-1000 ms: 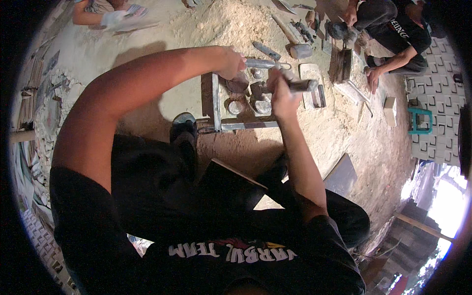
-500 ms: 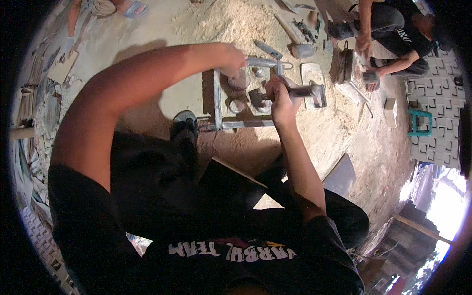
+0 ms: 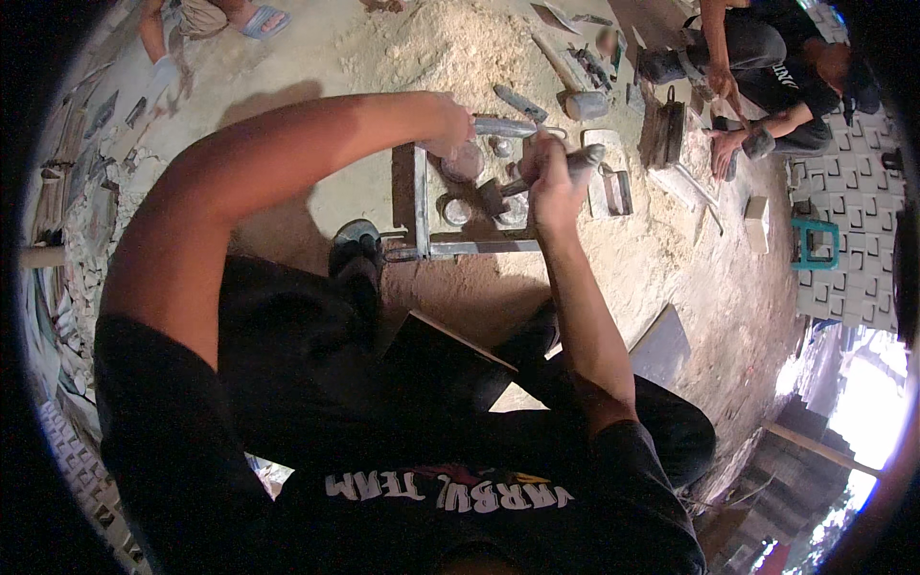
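Note:
A rectangular metal frame (image 3: 481,247) lies on the sandy ground in front of me, with several round pieces inside. One is a pale disc (image 3: 456,209) near its lower left; another is a small knob-like piece (image 3: 499,146) near the top. My left hand (image 3: 454,128) bends down at the frame's upper left corner, over a brownish round piece (image 3: 463,163); its fingers are mostly hidden. Above the frame's right part, my right hand (image 3: 555,188) is closed around a hammer. The hammer's dark head (image 3: 493,196) points left over the discs, and its handle end sticks out to the right.
A mallet (image 3: 583,103) and hand tools lie beyond the frame, near a sand heap (image 3: 460,48). Right of it are a plate with a trowel-like tool (image 3: 618,192) and a box-like mould (image 3: 668,134), where another person works. A teal stool (image 3: 816,243) stands far right.
The hammer's handle end has swung up and its head has shifted slightly left and down. My left hand stays near the corner. The person at right has moved their hands.

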Available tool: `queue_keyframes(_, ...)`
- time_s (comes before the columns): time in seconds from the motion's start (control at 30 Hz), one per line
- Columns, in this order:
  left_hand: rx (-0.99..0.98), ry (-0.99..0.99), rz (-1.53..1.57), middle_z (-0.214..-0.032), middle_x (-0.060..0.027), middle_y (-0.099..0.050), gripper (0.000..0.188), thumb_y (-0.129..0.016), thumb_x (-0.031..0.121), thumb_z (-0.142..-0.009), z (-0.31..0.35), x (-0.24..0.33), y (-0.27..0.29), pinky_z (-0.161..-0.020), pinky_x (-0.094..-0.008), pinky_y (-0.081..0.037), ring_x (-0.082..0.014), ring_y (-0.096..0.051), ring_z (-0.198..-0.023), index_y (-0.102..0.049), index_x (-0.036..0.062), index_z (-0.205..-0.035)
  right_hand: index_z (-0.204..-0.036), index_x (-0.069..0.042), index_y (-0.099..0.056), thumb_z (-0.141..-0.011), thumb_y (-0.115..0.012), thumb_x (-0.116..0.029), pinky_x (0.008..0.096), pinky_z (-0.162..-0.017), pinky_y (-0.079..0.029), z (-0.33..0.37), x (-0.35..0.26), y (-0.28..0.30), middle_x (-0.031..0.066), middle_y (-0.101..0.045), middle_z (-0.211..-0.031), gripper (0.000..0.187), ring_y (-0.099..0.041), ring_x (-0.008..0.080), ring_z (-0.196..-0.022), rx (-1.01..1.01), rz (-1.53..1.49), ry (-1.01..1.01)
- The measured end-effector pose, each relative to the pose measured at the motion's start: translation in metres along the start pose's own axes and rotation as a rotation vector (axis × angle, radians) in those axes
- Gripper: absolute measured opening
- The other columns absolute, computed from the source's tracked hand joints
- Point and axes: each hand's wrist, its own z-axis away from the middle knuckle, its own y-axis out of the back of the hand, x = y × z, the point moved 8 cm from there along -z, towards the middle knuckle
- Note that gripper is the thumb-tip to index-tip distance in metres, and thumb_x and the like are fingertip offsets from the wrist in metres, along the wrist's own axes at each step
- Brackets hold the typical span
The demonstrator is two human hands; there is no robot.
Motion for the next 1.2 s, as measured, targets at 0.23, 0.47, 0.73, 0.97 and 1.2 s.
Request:
queue_keyframes(0.23, 0.005, 0.009, -0.018, -0.142, -0.0143, -0.037, 0.06, -0.056, 0.041, -0.085, 0.004, -0.006, 0.013, -0.106, -0.0495, -0.029, -0.0273, -0.034, -0.132, -0.044, 0.0035, -0.13, -0.067, -0.004, -0.05, -0.089, -0.043, -0.019, 0.0271, -0.054, -0.037, -0.008, 0.022, 0.009, 0.004, -0.049, -0.065, 0.027, -0.044, 0.0131, -0.057, -0.192, 0.387, -0.009)
queue_keyframes(0.47, 0.058, -0.014, -0.015, -0.142, -0.0173, -0.037, 0.055, -0.057, 0.039, -0.085, -0.001, -0.003, 0.008, -0.101, -0.0499, -0.034, -0.0295, -0.035, -0.132, -0.05, 0.0023, -0.125, -0.067, 0.001, -0.054, -0.085, -0.046, -0.014, 0.0259, -0.054, -0.038, 0.016, 0.021, -0.009, 0.0045, -0.052, -0.065, 0.024, -0.047, 0.013, -0.058, -0.318, 0.558, 0.199)
queue_keyframes(0.73, 0.055, -0.063, 0.041, -0.137, -0.0191, -0.042, 0.054, -0.063, 0.036, -0.079, -0.015, 0.0, 0.012, -0.099, -0.0533, -0.034, -0.0316, -0.038, -0.129, -0.052, 0.0016, -0.12, -0.069, -0.001, -0.051, -0.086, -0.048, -0.017, 0.0256, -0.05, -0.034, 0.016, 0.046, 0.001, 0.0035, -0.048, -0.058, 0.023, -0.044, 0.0113, -0.054, -0.239, 0.477, 0.11)
queue_keyframes(0.97, 0.05, 0.011, 0.057, -0.139, -0.0155, -0.04, 0.058, -0.062, 0.037, -0.08, -0.016, -0.009, 0.009, -0.105, -0.0542, -0.029, -0.0284, -0.034, -0.132, -0.049, 0.0042, -0.126, -0.072, 0.002, -0.059, -0.081, -0.059, -0.007, 0.027, -0.056, -0.043, 0.031, 0.0, -0.036, 0.0081, -0.061, -0.066, 0.012, -0.053, 0.0111, -0.061, -0.618, 0.418, 0.263)
queue_keyframes(1.2, 0.115, 0.057, -0.284, -0.144, -0.0128, -0.036, 0.053, -0.059, 0.033, -0.083, 0.006, -0.024, 0.032, -0.11, -0.0509, -0.023, -0.0238, -0.028, -0.137, -0.048, 0.0056, -0.128, -0.07, 0.002, -0.059, -0.077, -0.059, -0.013, 0.03, -0.052, -0.04, 0.027, -0.001, -0.051, 0.0081, -0.054, -0.059, 0.016, -0.051, 0.0155, -0.055, -0.719, 0.372, 0.175)
